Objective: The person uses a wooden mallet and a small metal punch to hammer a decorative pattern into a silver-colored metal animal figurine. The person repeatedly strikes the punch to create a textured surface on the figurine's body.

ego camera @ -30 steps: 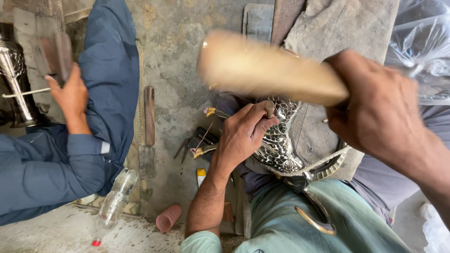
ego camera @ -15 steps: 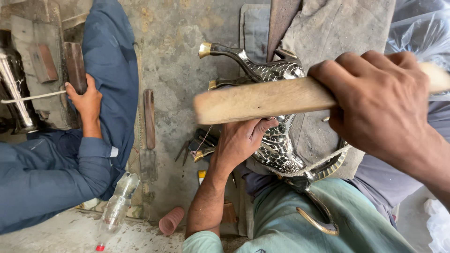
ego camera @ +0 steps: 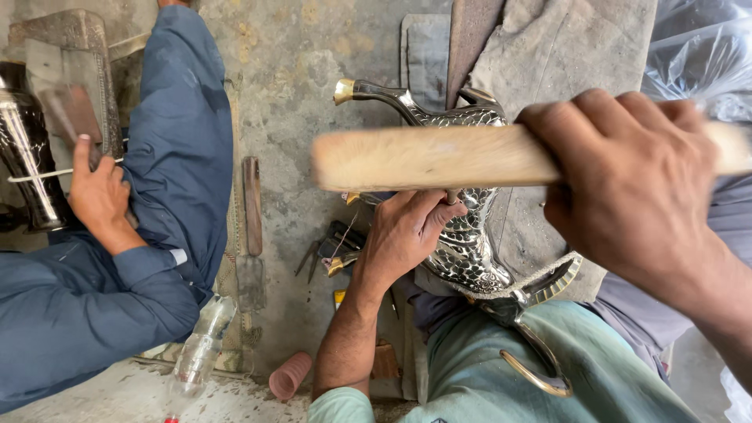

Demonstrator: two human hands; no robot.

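Two hands busy: right hand grips the pale wooden mallet, now swung lower over the embossed silver ewer in the lap; left hand pinches a punch against it.

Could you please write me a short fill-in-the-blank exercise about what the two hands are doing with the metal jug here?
1. The right hand grips a ____ mallet.
2. The left hand rests on the ____ metal jug.
3. The clear plastic bottle lies beside the co-worker's ____ sleeve.

Missing words: wooden; patterned; blue
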